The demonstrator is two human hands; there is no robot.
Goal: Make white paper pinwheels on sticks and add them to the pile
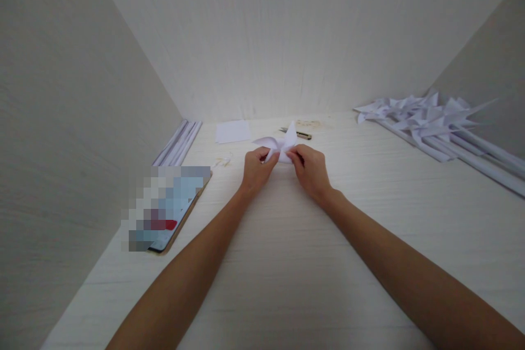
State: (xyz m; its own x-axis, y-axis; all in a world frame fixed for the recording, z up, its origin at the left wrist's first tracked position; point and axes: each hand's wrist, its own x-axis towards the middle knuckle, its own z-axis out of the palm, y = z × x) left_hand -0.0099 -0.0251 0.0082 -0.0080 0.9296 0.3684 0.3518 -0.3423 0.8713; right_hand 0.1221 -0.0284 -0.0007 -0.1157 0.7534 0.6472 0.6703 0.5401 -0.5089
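Observation:
A white paper pinwheel (290, 138) is held between both hands over the middle of the table, its curved blades sticking up and out to the left. My left hand (258, 168) pinches its left side, thumb toward the centre. On the other side, my right hand (310, 168) grips the paper with thumb and fingertips closed. The pinwheel's centre is partly covered by my fingers. Just behind it lies a pair of small thread snips (303, 135) with a dark and yellowish handle.
White paper sheets (233, 131) lie at the back, left of centre. Rolled paper sticks (186, 142) rest by the left wall, near a partly blurred phone (180, 229). Finished pinwheels (426, 120) on paper sticks are heaped at the right. Small tan bits (223, 162) lie on the table (270, 273).

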